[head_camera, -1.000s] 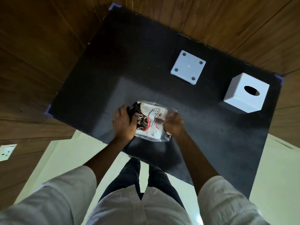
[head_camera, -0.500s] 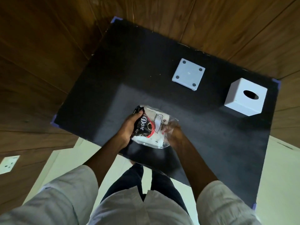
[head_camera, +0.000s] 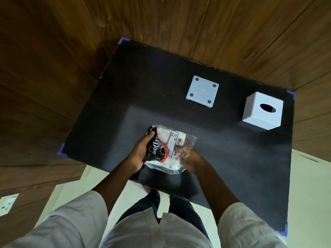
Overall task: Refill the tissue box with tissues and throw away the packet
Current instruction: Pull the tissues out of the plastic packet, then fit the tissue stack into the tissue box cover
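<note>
One tissue packet (head_camera: 167, 149), clear plastic with a dark printed end and white tissues inside, held above the near edge of the black worktop (head_camera: 111, 111) by two hands. Left hand (head_camera: 141, 154): fingers curled around the dark printed end of the packet, thumb on top. Right hand (head_camera: 192, 158): fingers closed on the clear plastic at the opposite end, partly veiled by the film. Beyond the fingers and to their right stand two white items, well apart from the packet: one cube-shaped tissue box (head_camera: 262, 110) with a single oval opening on its upper face, and, to its left, one flat square base plate (head_camera: 202, 91) bearing four round pads, one at each corner. Three worktop corners show blue tape. Two pale sleeves occupy the foreground.
</note>
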